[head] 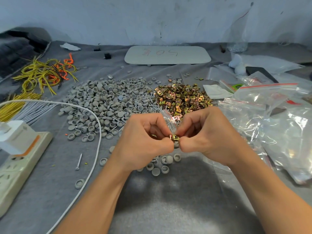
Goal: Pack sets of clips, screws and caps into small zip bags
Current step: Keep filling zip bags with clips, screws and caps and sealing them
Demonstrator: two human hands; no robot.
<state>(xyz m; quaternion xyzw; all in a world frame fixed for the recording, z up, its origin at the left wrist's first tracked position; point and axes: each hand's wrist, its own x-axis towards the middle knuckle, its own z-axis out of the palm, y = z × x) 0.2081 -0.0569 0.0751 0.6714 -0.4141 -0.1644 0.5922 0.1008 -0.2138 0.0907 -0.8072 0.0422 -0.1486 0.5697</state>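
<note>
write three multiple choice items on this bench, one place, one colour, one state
1 The brass clip pile lies where from the grey cap pile? A left B right C on top
2 Seal strips on the loose zip bags are: A red B blue C green
3 The grips of the left hand and right hand: A slack, empty B pinching a small bag and a clip C flat on the cloth
Key: B, clips lie right of caps; A, red lines along bag mouths; B, curled fingers meet on bag and clip.
</note>
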